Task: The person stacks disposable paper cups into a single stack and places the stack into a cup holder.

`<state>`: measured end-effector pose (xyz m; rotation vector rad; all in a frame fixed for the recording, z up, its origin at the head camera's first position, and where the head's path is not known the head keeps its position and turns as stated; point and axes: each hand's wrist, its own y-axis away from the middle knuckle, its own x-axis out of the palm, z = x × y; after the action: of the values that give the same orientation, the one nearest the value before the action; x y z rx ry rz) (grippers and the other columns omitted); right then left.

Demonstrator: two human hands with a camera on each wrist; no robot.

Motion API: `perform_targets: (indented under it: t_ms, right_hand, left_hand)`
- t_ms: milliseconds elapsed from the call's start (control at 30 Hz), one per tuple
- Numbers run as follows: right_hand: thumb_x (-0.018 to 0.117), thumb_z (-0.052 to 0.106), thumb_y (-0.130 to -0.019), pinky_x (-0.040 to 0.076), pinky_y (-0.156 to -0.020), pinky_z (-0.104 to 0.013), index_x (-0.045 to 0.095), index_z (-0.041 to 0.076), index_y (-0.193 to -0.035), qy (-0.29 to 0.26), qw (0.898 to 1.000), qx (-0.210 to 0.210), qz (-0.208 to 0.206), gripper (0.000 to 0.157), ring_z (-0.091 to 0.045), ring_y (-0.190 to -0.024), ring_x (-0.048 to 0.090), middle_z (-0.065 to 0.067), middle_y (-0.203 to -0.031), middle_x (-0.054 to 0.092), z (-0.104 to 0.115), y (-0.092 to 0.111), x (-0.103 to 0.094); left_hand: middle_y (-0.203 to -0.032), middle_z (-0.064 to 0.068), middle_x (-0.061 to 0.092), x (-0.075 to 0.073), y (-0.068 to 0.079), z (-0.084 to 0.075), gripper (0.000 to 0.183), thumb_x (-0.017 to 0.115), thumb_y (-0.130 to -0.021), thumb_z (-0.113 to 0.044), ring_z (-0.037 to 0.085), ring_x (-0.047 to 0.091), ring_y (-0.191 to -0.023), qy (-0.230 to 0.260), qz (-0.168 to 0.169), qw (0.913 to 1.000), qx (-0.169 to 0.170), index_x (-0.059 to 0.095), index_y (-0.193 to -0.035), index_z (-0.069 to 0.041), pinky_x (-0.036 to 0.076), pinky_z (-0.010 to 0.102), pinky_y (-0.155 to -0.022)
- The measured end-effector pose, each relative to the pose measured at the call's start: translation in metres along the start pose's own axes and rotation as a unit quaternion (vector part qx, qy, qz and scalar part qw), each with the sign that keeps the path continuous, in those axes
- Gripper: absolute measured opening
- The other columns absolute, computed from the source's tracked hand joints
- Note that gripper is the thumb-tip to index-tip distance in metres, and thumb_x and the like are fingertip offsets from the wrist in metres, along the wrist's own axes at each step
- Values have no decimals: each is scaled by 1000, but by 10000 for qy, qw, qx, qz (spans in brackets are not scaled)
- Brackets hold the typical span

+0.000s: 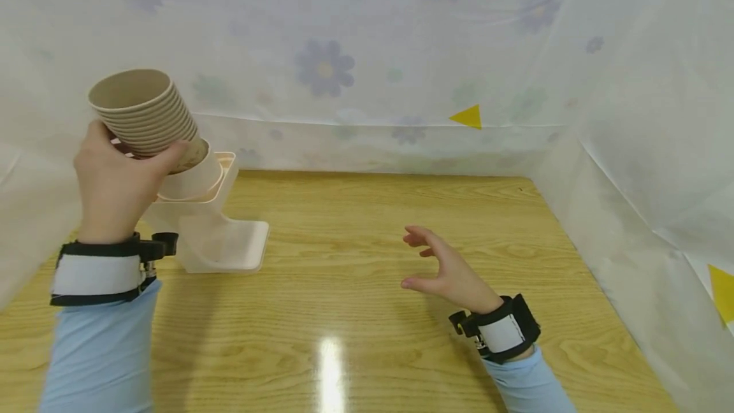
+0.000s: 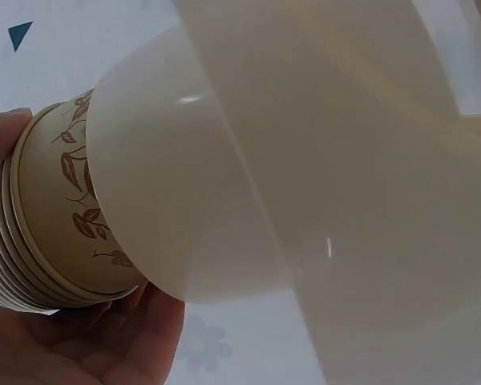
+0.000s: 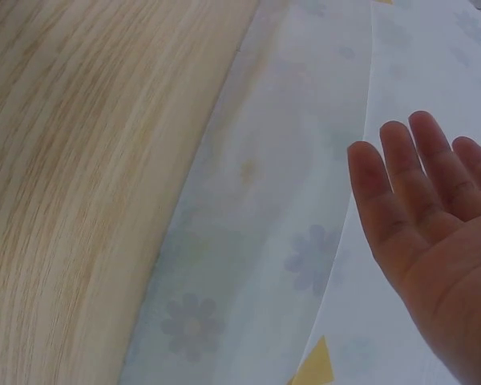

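Note:
A stack of nested paper cups (image 1: 151, 123) leans to the left, its lower end inside the round opening of a cream cup dispenser (image 1: 201, 225). My left hand (image 1: 117, 174) grips the stack from the near side, thumb and fingers around it. In the left wrist view, the lowest cup (image 2: 68, 192) shows a brown leaf print and enters the dispenser's pale round tube (image 2: 168, 168). My right hand (image 1: 453, 273) hovers over the right part of the table, holding nothing, fingers relaxed and thumb apart; its palm shows in the right wrist view.
The wood-grain table (image 1: 344, 241) meets a flower-patterned sheet (image 1: 367, 69) at the back and a pale sheet (image 1: 659, 145) on the right. A yellow triangle (image 1: 468, 117) is on the back sheet, another yellow piece (image 1: 722, 295) at the right edge. The dispenser's flat foot extends rightward.

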<state>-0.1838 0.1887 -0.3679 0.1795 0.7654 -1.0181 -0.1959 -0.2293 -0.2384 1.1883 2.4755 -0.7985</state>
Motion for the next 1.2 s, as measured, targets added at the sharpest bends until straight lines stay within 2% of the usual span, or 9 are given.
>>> perform_targets:
  t_ms: [100,300,500,700,900,967,1067,1200]
  right_hand:
    - [74,17,-79,42,-96,-45,29,7,-144,32,10000,-16,-9,80,-31,-122,45,-13,-135,47,-1,0,0]
    - [74,17,-80,43,-94,-43,30,6,-144,61,9999,-102,-7,78,-33,-121,47,-14,-134,49,0,0,0]
    - [73,16,-81,43,-94,-44,31,6,-143,74,9999,-99,-9,76,-33,-120,47,-14,-134,49,-2,0,1]
    - [73,16,-80,43,-94,-43,32,7,-142,95,9999,-117,-38,75,-33,-120,47,-13,-134,49,-1,0,1]
    - [74,18,-80,43,-95,-43,33,7,-142,82,9999,-66,-21,75,-30,-121,47,-12,-135,49,1,1,0]
    - [74,18,-80,42,-96,-42,33,8,-142,85,10000,-20,-6,76,-29,-122,47,-12,-135,49,1,1,-1]
    - [74,18,-79,42,-96,-42,33,8,-142,84,10000,16,5,76,-27,-122,47,-11,-135,49,1,1,-1]
    - [75,18,-79,42,-96,-44,34,8,-142,69,10000,-4,3,75,-29,-122,47,-12,-135,49,2,1,-1]
  left_hand:
    - [-112,-11,51,0,-1,2,65,75,-73,-36,0,50,-93,-28,-73,9998,-173,46,-128,-16,40,13,-71]
    - [-118,-8,52,-3,-3,8,66,72,-75,-37,1,50,-98,-10,-2,9995,-328,44,-132,-17,41,14,-75]
    - [-123,-2,51,-1,-4,11,72,74,-74,-38,4,49,-102,-128,324,9987,-383,42,-133,-15,41,18,-79]
    - [-129,6,49,0,-3,16,79,75,-73,-40,7,48,-107,-188,598,9977,-244,39,-137,-12,43,30,-93]
    - [-141,15,37,0,0,17,88,72,-78,-39,26,41,-123,-137,1029,9946,-86,23,-145,-9,38,47,-102]
    - [-146,15,30,-1,-1,14,94,71,-78,-39,28,36,-129,-5,1017,9948,-116,14,-148,-11,35,48,-105]
    - [-151,11,22,0,-4,8,102,72,-77,-38,24,30,-133,263,815,9962,-173,2,-149,-20,29,42,-110]
    - [-151,13,24,2,-6,-1,104,72,-77,-39,21,32,-132,406,521,9973,-322,-4,-148,-28,27,36,-112]
